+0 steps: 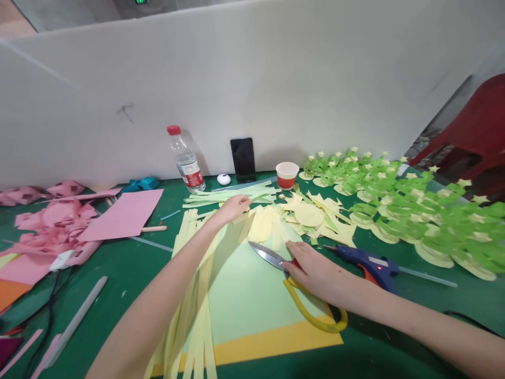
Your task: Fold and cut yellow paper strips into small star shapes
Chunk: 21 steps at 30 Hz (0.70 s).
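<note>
Scissors: The scissors (pixel 269 256) were seen over the green sheet (pixel 244 300), with their yellow loops turned to the bottom right.
Way they lay: A slant was made from bottom right to top left, and the tip was aimed up and left, just beside the pale bits (pixel 262 223).
Nearer hand: The scissors were touched by the right hand (pixel 310 266), which was laid over their middle, near the top of the loops. The left hand (pixel 235 206) was placed apart, past the tip and a little left.
Right hand: The back was turned up and the fingers were pointed up and left. Whether the scissors were gripped or just covered could not be told.
Left hand: It was held by the green strips (pixel 260 193) and the pale bits, with fingers bent and turned right. Whether a small thing was pinched could not be told.
Arms: The left arm was stretched over the long strips (pixel 207 321). The right arm was reached in from the bottom right, just beside the glue gun (pixel 369 262).
Back: A bottle (pixel 189 166), a phone (pixel 243 159) and a cup (pixel 286 176) were set by the white wall (pixel 276 79).
Far right: Green shapes (pixel 394 192) were lined up, topped with pale stars.
</note>
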Each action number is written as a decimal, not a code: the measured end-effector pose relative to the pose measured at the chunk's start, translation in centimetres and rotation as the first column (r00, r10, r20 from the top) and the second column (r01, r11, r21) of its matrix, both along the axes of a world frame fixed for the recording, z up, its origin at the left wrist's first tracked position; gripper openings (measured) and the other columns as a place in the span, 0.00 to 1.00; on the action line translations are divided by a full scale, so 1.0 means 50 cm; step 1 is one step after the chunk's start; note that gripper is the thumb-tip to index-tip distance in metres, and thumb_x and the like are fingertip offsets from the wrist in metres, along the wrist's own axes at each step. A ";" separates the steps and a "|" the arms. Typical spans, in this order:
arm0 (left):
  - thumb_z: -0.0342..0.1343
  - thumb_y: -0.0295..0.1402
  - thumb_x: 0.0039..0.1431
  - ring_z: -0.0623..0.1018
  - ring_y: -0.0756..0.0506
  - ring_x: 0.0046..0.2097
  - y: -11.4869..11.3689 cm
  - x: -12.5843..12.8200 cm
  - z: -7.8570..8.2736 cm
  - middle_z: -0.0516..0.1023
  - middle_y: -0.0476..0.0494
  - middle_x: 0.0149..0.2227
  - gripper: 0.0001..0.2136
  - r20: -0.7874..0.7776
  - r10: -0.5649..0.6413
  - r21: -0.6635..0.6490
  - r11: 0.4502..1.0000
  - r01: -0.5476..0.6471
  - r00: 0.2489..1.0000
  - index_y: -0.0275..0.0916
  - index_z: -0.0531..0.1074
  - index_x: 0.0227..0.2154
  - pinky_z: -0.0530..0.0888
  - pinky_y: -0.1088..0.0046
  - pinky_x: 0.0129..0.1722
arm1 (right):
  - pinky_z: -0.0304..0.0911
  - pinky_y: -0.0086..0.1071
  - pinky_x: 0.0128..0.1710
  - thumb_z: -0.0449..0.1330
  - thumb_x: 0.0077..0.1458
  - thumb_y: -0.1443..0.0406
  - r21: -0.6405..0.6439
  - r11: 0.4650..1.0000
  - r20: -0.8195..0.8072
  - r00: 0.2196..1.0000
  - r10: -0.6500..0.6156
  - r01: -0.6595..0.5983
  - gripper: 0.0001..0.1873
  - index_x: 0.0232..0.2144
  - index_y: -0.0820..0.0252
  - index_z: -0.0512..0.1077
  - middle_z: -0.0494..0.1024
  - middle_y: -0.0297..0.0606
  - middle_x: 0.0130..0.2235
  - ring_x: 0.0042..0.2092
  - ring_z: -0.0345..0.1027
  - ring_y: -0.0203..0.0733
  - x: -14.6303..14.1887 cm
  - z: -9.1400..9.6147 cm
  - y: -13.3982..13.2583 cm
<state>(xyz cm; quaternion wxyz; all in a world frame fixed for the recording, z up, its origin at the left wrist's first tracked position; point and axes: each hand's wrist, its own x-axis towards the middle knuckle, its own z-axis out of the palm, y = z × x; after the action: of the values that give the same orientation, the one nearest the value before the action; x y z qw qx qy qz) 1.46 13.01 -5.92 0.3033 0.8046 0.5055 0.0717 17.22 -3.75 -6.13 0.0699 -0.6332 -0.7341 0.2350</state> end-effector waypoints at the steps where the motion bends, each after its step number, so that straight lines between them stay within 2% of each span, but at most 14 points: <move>1: 0.52 0.35 0.60 0.74 0.42 0.45 -0.002 -0.005 -0.007 0.71 0.40 0.49 0.14 0.005 0.014 0.025 1.000 -0.014 1.000 0.36 0.67 0.47 0.73 0.59 0.43 | 0.67 0.40 0.42 0.52 0.61 0.66 -0.021 1.000 -0.020 1.000 -0.014 0.013 0.09 0.41 0.65 0.69 0.73 0.40 0.42 0.43 0.69 0.41 0.000 0.002 0.000; 6: 0.51 0.34 0.61 0.74 0.43 0.45 -0.051 -0.037 -0.042 0.71 0.40 0.49 0.13 0.026 -0.020 0.063 0.998 0.018 0.999 0.37 0.67 0.47 0.73 0.59 0.43 | 0.66 0.42 0.44 0.53 0.61 0.63 -0.087 0.994 -0.130 0.989 -0.077 0.066 0.14 0.47 0.62 0.67 0.71 0.42 0.47 0.45 0.68 0.42 0.005 -0.008 0.008; 11: 0.51 0.34 0.61 0.74 0.43 0.45 -0.108 -0.040 -0.045 0.71 0.40 0.49 0.12 0.081 -0.086 0.051 0.995 0.082 0.993 0.37 0.67 0.47 0.73 0.60 0.44 | 0.64 0.46 0.46 0.54 0.60 0.61 -0.087 0.995 -0.244 0.967 -0.074 0.054 0.17 0.51 0.61 0.65 0.68 0.44 0.52 0.49 0.66 0.46 0.006 -0.024 0.036; 14: 0.51 0.34 0.61 0.74 0.43 0.46 -0.116 -0.039 -0.039 0.70 0.40 0.50 0.13 0.110 -0.082 0.054 0.996 0.076 0.991 0.37 0.67 0.48 0.73 0.59 0.44 | 0.62 0.48 0.48 0.54 0.60 0.62 -0.072 0.996 -0.272 0.960 -0.074 0.056 0.18 0.52 0.60 0.64 0.66 0.44 0.54 0.51 0.64 0.47 0.009 -0.025 0.046; 18: 0.51 0.34 0.61 0.73 0.42 0.47 -0.115 -0.038 -0.042 0.70 0.39 0.50 0.13 0.116 -0.049 0.085 0.996 0.039 0.992 0.37 0.66 0.48 0.73 0.58 0.45 | 0.64 0.46 0.46 0.54 0.60 0.61 -0.086 0.995 -0.259 0.963 -0.078 0.057 0.17 0.50 0.61 0.65 0.68 0.43 0.52 0.48 0.66 0.46 0.010 -0.019 0.046; 21: 0.51 0.34 0.61 0.74 0.43 0.46 -0.120 -0.025 -0.048 0.70 0.40 0.50 0.12 0.116 -0.091 0.077 0.994 0.083 0.989 0.38 0.67 0.47 0.73 0.59 0.44 | 0.66 0.43 0.44 0.54 0.60 0.62 -0.106 0.993 -0.236 0.969 -0.078 0.054 0.15 0.48 0.62 0.66 0.70 0.42 0.49 0.46 0.68 0.43 0.005 -0.014 0.051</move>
<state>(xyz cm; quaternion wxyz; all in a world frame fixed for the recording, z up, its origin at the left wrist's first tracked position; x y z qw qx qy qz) 0.19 7.01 -8.34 0.3065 0.8306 0.4480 0.1244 17.45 -1.23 -6.83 0.1342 -0.6269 -0.6864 0.3432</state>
